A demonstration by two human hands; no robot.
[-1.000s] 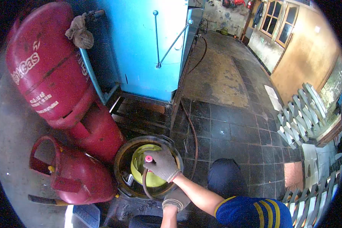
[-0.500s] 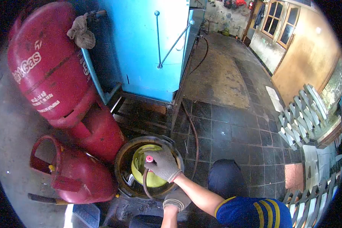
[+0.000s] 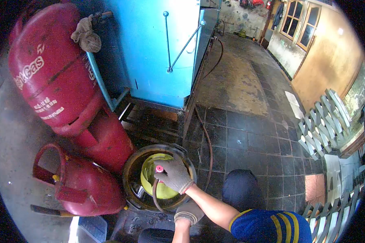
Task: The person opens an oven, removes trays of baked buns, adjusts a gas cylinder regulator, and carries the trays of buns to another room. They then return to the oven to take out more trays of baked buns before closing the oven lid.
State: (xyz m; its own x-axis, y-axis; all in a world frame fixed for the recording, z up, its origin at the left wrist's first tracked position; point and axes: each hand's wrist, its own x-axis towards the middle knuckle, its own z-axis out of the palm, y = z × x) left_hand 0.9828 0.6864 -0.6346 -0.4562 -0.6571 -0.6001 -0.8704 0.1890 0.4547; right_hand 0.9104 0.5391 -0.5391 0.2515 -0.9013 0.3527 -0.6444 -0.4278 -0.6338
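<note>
A yellow-green gas cylinder point(image 3: 163, 192) stands inside a round, dark, two-handled pot point(image 3: 130, 162) low in front of me. My right hand point(image 3: 175, 175), in a grey knit glove, is closed around a regulator with a red knob point(image 3: 159, 168) on top of the cylinder. From the regulator a brown hose point(image 3: 155, 195) curves down over the pot's near rim towards my left hand. My left hand point(image 3: 189, 212), gloved too, is by that near rim, below my right forearm. Its fingers are hidden, so I cannot tell whether it grips the hose.
Large dark red gas cylinders point(image 3: 52, 77) stand at the left, and another red cylinder point(image 3: 91, 188) lies tilted beside the pot. A blue metal cabinet point(image 3: 150, 52) is behind. A second hose stretch point(image 3: 210, 146) trails over the dark tiles. Grey slatted pieces point(image 3: 324, 121) are stacked at right.
</note>
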